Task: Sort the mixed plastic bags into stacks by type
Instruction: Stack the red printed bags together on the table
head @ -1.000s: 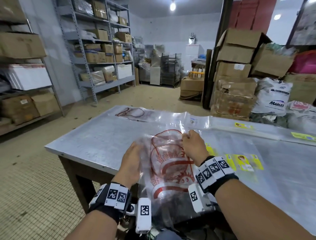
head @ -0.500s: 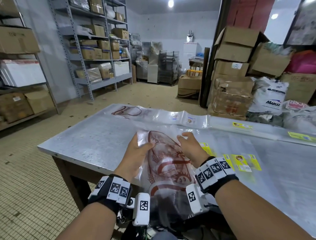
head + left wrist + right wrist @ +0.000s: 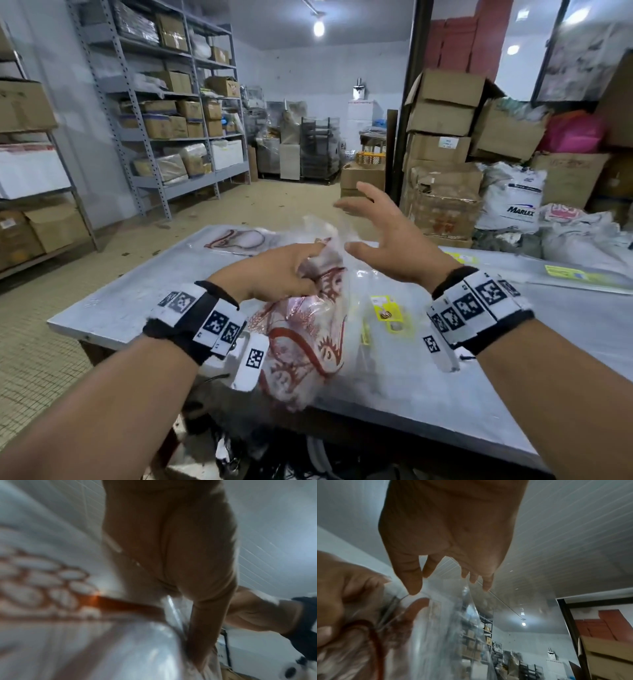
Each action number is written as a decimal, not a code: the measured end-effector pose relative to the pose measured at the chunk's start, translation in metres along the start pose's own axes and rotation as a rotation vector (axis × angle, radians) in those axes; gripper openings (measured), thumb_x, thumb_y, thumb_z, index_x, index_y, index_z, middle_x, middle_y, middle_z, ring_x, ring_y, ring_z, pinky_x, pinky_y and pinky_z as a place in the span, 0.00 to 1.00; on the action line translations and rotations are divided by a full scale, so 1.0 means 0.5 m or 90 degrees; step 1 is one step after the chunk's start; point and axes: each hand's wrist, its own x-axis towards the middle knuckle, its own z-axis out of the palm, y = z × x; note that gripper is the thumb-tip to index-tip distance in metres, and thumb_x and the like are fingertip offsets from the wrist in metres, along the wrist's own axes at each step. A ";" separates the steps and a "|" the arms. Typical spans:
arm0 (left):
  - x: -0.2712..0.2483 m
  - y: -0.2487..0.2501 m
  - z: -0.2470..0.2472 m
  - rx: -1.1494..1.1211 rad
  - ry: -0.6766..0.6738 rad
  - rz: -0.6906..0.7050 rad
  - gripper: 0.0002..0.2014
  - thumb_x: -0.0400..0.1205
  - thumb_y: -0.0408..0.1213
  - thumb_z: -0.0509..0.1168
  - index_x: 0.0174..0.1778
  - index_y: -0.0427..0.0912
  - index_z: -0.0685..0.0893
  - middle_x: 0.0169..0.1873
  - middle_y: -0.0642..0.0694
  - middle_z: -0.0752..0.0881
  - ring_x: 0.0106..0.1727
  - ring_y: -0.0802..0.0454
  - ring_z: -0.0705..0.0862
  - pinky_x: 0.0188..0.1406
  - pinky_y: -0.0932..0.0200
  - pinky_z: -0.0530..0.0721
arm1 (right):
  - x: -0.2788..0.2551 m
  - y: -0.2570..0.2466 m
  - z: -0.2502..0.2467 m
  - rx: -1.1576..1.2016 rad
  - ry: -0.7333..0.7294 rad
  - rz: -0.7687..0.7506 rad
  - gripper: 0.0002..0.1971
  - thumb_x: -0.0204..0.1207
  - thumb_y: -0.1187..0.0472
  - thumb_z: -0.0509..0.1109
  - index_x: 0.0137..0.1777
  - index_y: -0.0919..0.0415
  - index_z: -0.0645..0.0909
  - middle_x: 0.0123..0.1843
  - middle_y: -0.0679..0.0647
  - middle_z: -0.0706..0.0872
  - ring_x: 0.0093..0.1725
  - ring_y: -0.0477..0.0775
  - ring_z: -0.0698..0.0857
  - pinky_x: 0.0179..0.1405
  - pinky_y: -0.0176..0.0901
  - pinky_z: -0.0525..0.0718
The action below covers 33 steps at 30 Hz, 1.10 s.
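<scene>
- Under your hands lies a grey metal table (image 3: 130, 291), scuffed, standing on a floor of small beige tiles (image 3: 41, 359); the room is a storeroom lit by a bare bulb (image 3: 319, 27).
- Along your left run grey steel shelves (image 3: 191, 137) stacked with cardboard boxes; on your right more cardboard boxes (image 3: 442, 113) pile up beside a dark post (image 3: 406, 102); a pink bundle (image 3: 575, 133) sits further right.
- Your left hand (image 3: 274, 270) grips the bunched top of the red-printed plastic bags (image 3: 305, 342), which hang over the table's near edge; the red print is ornamental and you can read no words in it.
- Your right hand (image 3: 387, 236) is raised just beside that bunch, fingers spread and holding nothing; a clear film stands up between the two hands.
- At the table's far-left corner lies another red-printed bag (image 3: 239, 238); yellow-labelled clear bags (image 3: 387, 310) lie flat to the right, their writing too small to read.
- One white sack (image 3: 513, 202) reads "MARLEX".
</scene>
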 end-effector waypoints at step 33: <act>0.029 -0.044 -0.135 0.345 0.005 0.028 0.07 0.84 0.44 0.72 0.54 0.53 0.81 0.50 0.55 0.86 0.49 0.57 0.82 0.53 0.50 0.82 | 0.068 -0.007 0.011 -0.192 -0.187 0.075 0.10 0.84 0.46 0.69 0.41 0.41 0.75 0.44 0.45 0.83 0.45 0.54 0.83 0.46 0.58 0.86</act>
